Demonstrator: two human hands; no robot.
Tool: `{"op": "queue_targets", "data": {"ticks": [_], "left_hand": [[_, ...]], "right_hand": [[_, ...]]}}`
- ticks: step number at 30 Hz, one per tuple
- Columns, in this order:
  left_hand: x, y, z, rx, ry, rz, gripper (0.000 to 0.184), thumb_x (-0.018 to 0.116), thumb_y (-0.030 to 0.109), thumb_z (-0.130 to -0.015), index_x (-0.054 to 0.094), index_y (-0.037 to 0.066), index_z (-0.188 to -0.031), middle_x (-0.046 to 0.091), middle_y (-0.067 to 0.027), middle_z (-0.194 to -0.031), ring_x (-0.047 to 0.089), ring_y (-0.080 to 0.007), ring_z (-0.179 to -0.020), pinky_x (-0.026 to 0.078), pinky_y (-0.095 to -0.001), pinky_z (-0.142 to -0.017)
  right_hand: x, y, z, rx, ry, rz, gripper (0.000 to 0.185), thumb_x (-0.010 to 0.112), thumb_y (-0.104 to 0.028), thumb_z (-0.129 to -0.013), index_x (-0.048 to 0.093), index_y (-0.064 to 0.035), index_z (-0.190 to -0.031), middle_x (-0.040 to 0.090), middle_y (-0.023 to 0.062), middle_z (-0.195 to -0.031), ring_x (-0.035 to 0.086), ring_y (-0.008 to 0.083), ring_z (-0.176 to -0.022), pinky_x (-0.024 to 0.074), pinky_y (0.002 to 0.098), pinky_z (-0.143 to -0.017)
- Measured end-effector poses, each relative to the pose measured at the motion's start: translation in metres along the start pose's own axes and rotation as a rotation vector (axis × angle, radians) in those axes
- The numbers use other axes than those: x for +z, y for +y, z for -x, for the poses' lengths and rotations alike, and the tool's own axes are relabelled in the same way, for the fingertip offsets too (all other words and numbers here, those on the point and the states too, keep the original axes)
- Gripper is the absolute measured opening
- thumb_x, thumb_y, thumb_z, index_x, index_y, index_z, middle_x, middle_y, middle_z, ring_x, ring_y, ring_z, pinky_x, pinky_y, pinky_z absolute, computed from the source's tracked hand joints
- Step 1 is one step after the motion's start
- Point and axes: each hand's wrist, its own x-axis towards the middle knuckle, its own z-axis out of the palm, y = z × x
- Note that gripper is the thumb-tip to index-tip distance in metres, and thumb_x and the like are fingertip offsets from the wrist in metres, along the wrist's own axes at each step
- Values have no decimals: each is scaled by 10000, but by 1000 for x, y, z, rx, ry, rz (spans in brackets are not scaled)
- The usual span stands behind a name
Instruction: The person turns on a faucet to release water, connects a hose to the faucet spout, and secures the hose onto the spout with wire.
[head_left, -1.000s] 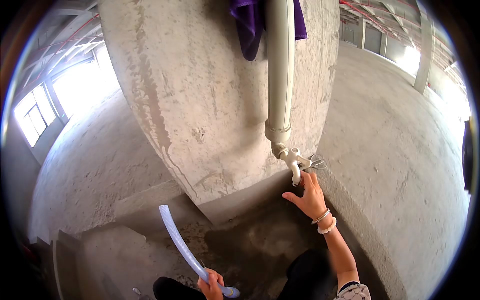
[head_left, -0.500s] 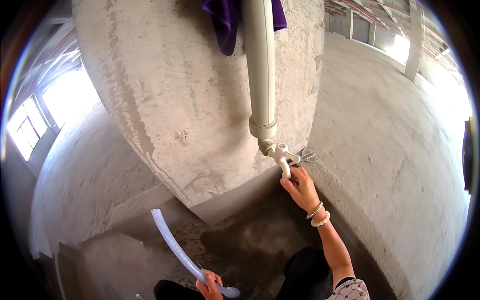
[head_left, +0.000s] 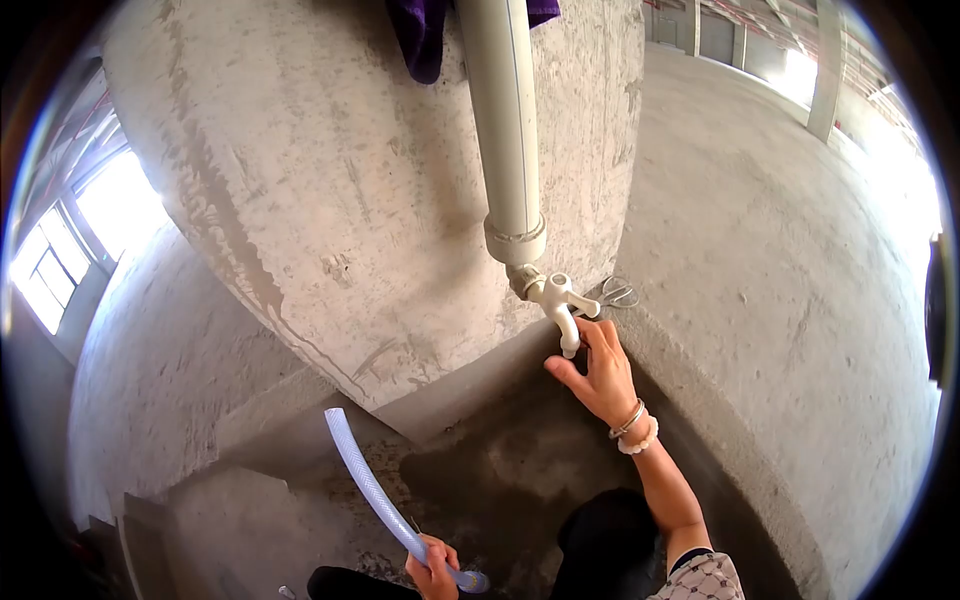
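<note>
A white tap (head_left: 563,305) sticks out from the lower end of a thick pale pipe (head_left: 503,120) on a concrete pillar. My right hand (head_left: 600,377) is at the tap's spout, thumb and fingers apart, fingertips partly behind the spout; it grips nothing. Bracelets circle that wrist. At the bottom, my left hand (head_left: 434,570) is wrapped round a clear bluish hose (head_left: 368,482). The hose's free end points up and to the left, well away from the tap. Its other end shows just right of my left hand.
The concrete pillar (head_left: 330,190) fills the centre, with a purple cloth (head_left: 418,38) at its top. Scissors (head_left: 617,292) lie on the low concrete curb (head_left: 700,400) behind the tap. A dark damp basin floor (head_left: 500,470) lies below. My dark-clothed knees are at the bottom edge.
The view has shifted, so the pipe and tap sit farther left. My right thumb closed in toward the spout, then spread away again. The hose's free end has moved slightly right since half a second ago.
</note>
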Motion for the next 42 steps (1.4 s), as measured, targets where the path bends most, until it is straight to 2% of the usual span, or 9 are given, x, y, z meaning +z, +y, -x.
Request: {"op": "queue_targets", "data": {"ticks": [8, 11, 15, 19, 25, 30, 34, 39, 42], "left_hand": [[4, -7, 2, 29, -86, 26, 227, 462, 200, -974, 442, 80, -782, 408, 3, -652, 377, -85, -498, 330, -243, -456], [4, -16, -1, -4, -31, -8, 232, 454, 195, -947, 434, 59, -759, 417, -23, -661, 408, -107, -482, 345, -247, -442], [5, -24, -5, -69, -29, -2, 226, 443, 183, -919, 429, 32, -752, 420, -46, -670, 438, -130, -487, 369, -260, -450], [6, -29, -4, -91, -112, 50, 300, 447, 290, -925, 449, 23, -789, 426, -48, -682, 440, -132, -505, 370, -265, -471], [7, -37, 3, -147, -141, 23, 365, 458, 361, -921, 452, 18, -798, 427, -52, -687, 445, -136, -500, 355, -260, -462], [21, -24, 3, -156, -134, 59, 381, 443, 377, -926, 445, 21, -791, 419, -55, -664, 443, -143, -489, 342, -256, -448], [27, -14, 2, -99, -79, 27, 372, 422, 361, -937, 436, 24, -782, 418, -58, -663, 439, -147, -480, 341, -264, -440], [9, -31, 2, -95, -160, 119, 228, 458, 244, -977, 493, 73, -832, 431, 7, -664, 383, -76, -505, 324, -235, -453], [5, -34, 4, -100, -164, 84, 234, 472, 274, -971, 519, 68, -869, 453, 8, -665, 403, -74, -508, 325, -227, -449]], "right_hand": [[-4, 2, -2, 40, 57, 170, 291, 761, -229, -733, 594, -45, -884, 525, 73, -831, 571, 227, -675, 471, 328, -588], [-10, 8, -2, 165, -165, -2, 345, 785, -254, -704, 547, -55, -855, 522, 73, -858, 572, 242, -697, 473, 341, -589], [-3, 12, 1, 56, -5, 140, 341, 739, -232, -757, 585, -52, -1002, 511, 75, -848, 551, 230, -678, 461, 324, -606], [-6, 16, 0, 117, -219, -25, 363, 770, -249, -724, 557, -49, -940, 514, 86, -862, 555, 241, -737, 470, 345, -652], [-5, 6, -1, 81, -16, 35, 339, 760, -236, -742, 591, -37, -959, 516, 80, -826, 545, 225, -726, 465, 333, -651], [-6, 24, 7, 106, -171, 17, 530, 800, -247, -693, 533, -57, -1109, 528, 88, -820, 549, 235, -719, 470, 335, -660], [-9, 90, 28, 174, -72, 89, 633, 802, -227, -691, 466, -34, -1192, 551, 113, -850, 560, 259, -756, 476, 347, -687], [-10, 213, -1, 224, -70, 454, 541, 765, -359, -709, 444, -75, -1039, 589, 132, -916, 612, 327, -816, 494, 415, -667], [-16, 229, -22, 323, -277, 694, 536, 761, -389, -702, 469, -73, -1021, 597, 133, -940, 628, 327, -825, 507, 426, -680]]}}
